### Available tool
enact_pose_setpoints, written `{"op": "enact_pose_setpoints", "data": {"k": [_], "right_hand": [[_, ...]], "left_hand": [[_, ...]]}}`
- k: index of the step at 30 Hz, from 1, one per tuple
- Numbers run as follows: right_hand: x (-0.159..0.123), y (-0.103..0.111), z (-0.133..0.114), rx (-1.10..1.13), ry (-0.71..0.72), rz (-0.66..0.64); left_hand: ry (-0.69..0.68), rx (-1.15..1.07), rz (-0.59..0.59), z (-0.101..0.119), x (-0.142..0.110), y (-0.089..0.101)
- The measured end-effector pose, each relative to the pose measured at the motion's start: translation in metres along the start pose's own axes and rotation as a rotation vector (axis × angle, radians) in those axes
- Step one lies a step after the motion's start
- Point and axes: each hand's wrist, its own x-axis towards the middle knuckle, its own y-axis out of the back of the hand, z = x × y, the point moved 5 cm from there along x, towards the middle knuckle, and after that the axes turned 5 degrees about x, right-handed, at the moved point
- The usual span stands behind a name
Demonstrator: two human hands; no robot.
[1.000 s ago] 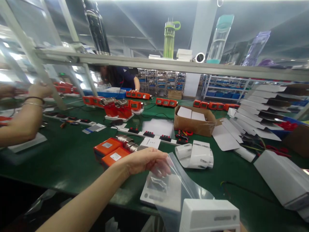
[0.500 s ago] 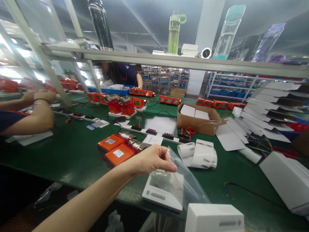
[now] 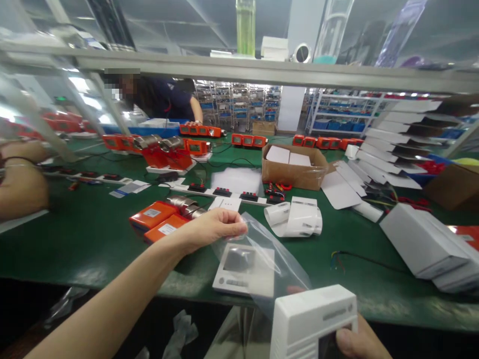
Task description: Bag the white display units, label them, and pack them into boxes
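Observation:
My left hand (image 3: 220,225) pinches the upper edge of a clear plastic bag (image 3: 275,252) between thumb and fingers. The bag hangs down to the right, partly over a white display unit (image 3: 245,284) that lies at the table's front edge, its grey screen and row of buttons facing up. At the bottom right, my right hand (image 3: 362,341) is closed around a second white display unit (image 3: 310,314), thumb on its dark screen side. A reddish fingertip shows behind the bag's lower edge, just above this unit.
Orange boxes with metal fittings (image 3: 155,214) lie left of the bag. Behind it are a curled white label roll (image 3: 299,219), a power strip with black terminals (image 3: 222,192) and a cardboard box (image 3: 294,172). White boxes (image 3: 422,239) stand right. Co-workers' arms (image 3: 22,179) appear left and behind.
My right hand has risen into view with the white unit, now tilted to show part of its screen. The view has shifted right and down; my left hand still pinches the bag.

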Motion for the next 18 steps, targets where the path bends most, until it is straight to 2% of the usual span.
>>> {"op": "enact_pose_setpoints", "data": {"k": [3,6,8,9,11,13,15,18], "right_hand": [[0.001,-0.017,0.003,0.067,-0.026,-0.041],[0.004,-0.024,0.011,0.072,-0.038,-0.036],[0.006,-0.028,0.017,0.054,-0.061,-0.057],[0.007,-0.030,0.019,0.042,-0.076,-0.077],[0.009,-0.034,0.022,0.026,-0.092,-0.128],[0.010,-0.035,0.022,0.033,-0.065,-0.150],[0.009,-0.034,0.022,0.061,-0.033,-0.145],[0.005,-0.033,0.025,0.166,-0.009,-0.100]], "left_hand": [[0.053,0.127,-0.012,-0.018,0.009,0.007],[0.054,0.242,0.103,-0.027,0.011,0.004],[-0.042,0.327,0.184,-0.021,0.005,-0.009],[-0.124,0.382,0.184,-0.016,0.000,-0.019],[-0.376,0.574,0.067,0.000,-0.013,-0.050],[-0.532,0.731,-0.049,0.008,-0.027,-0.076],[-0.566,0.836,-0.102,0.007,-0.038,-0.091],[-0.532,0.953,-0.155,-0.005,-0.049,-0.105]]}}
